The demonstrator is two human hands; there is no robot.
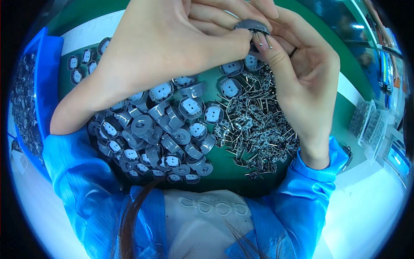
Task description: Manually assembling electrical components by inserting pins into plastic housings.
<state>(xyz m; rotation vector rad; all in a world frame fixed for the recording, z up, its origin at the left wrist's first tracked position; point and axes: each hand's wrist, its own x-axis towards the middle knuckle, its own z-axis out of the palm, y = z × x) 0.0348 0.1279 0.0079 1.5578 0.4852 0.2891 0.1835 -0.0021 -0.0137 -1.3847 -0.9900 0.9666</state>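
At the head view's upper edge, the left hand (166, 45) and right hand (302, 71) together pinch a grey pronged part (252, 25), some fingers cut off. The left wrist hides some grey housings (142, 125); metal pieces (248, 123) lie beside them.

Left hand (172, 41) and right hand (308, 71) meet at upper centre, thumbs (276, 58) and fingers (211, 14) pinching. Both forearms (79, 168) angle up from lower left and lower right.
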